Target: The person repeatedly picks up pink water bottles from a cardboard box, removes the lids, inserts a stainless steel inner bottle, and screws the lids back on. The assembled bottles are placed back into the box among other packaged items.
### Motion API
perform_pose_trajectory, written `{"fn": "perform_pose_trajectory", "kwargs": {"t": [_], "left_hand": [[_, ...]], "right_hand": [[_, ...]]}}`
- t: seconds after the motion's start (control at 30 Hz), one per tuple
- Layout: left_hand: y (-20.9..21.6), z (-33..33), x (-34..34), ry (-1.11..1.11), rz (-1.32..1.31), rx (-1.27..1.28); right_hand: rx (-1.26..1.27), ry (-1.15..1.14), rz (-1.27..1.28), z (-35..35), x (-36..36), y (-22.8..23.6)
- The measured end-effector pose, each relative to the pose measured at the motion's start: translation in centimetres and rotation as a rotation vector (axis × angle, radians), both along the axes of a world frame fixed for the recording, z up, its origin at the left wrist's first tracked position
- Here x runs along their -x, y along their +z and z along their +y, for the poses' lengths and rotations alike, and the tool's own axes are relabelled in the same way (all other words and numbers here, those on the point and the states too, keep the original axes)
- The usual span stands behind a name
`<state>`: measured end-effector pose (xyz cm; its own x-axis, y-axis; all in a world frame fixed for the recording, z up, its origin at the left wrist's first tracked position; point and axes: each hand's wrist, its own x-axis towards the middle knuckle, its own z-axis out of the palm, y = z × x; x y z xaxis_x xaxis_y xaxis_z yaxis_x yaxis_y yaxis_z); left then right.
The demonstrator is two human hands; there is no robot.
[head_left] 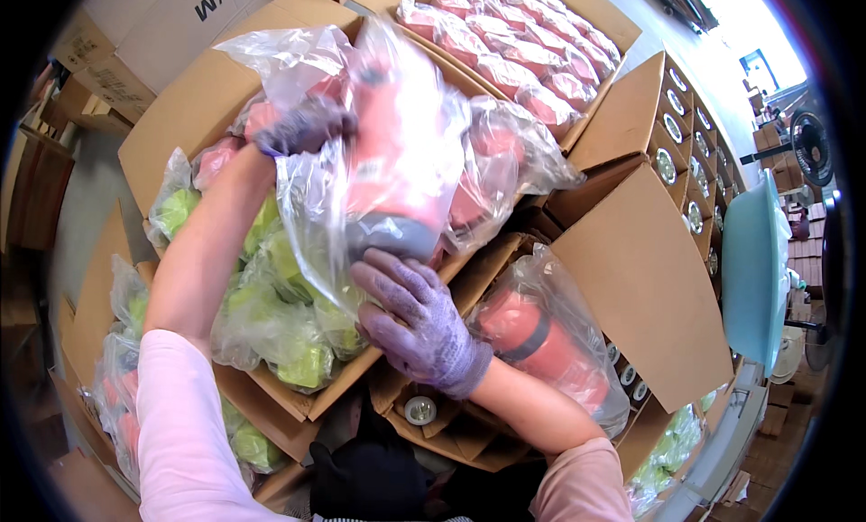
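Note:
A pink bottle-like item [392, 152] with a grey end, in a clear plastic bag, is raised over an open carton and partly blurred. My right hand [419, 323], in a purple-grey glove, grips its grey end from below, fingers laid along it. At its left side is my left hand [307, 125], gloved too; motion smears its fingers, and whether they grip the bag I cannot tell. Beneath, the carton [171, 98] holds bagged lime-green items [289, 296] and bagged pink ones [492, 143]. Another bagged pink item with a dark band [541, 337] lies to the right of my right hand.
Rows of bagged pink items [523, 53] fill a carton at the back. To the right, a divided carton [622, 125] holds several round silver-topped pieces, its flap [645, 278] jutting toward me. A light-blue basin [753, 269] and a black fan [810, 147] stand farther right.

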<state>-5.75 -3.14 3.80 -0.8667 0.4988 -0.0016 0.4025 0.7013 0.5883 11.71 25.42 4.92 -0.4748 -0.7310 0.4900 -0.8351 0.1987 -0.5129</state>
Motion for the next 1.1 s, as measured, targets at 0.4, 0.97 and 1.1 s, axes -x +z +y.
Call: {"fn": "perform_pose_trajectory", "kwargs": {"t": [0.4,0.97,1.1], "left_hand": [[-6.3,8.6,5.5,0.781,0.262,-0.334],[-7.5,5.7,5.2,0.618,0.395,-0.239],[-4.3,5.7,5.2,0.583,0.309,-0.217]], "right_hand": [[-0.338,-0.499,-0.05,-0.7,0.3,-6.9],[-0.724,-0.563,0.048,-5.7,15.3,-8.9],[-0.66,-0.557,0.119,-4.9,15.0,-9.7]]}}
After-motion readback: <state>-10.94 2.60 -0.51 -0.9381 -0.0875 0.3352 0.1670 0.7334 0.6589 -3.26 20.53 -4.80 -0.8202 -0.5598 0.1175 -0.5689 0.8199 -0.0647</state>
